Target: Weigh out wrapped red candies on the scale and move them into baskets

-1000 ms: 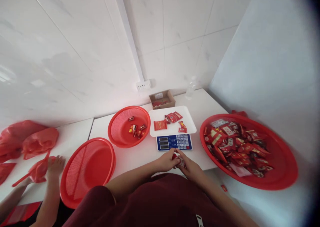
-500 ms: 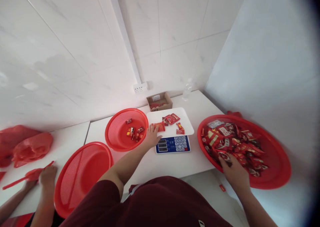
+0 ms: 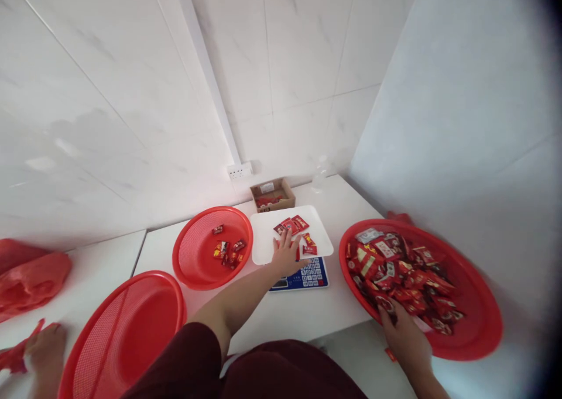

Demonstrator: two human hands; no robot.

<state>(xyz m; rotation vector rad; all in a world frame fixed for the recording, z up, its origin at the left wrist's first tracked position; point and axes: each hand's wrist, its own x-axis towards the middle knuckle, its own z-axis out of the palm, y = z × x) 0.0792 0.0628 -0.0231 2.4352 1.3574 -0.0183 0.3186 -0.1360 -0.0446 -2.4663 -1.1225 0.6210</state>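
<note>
My left hand (image 3: 286,255) lies over the white tray (image 3: 260,244) of a digital scale (image 3: 312,275), fingers spread on red candy packets and partly hiding them. Further red packets (image 3: 291,224) lie just beyond my fingertips, and small wrapped candies (image 3: 309,244) sit to their right. At the near left rim of the large red basket (image 3: 478,323), my right hand (image 3: 406,337) is closed on a dark red candy packet (image 3: 385,303). A heap of mostly red candy packets (image 3: 406,270) fills much of that basket.
Left of the scale stands a red mesh basket (image 3: 188,250) with several wrapped candies; another red basket (image 3: 169,293) is nearer. A cardboard box (image 3: 286,200) and clear bottle (image 3: 320,179) stand behind. At far left, another person's hand (image 3: 46,352) holds red plastic beside red bags (image 3: 39,276).
My left hand has slid right across the tray, from its left edge to the middle, near the other packets. My right hand stays at the basket's near rim. The view has shifted slightly.
</note>
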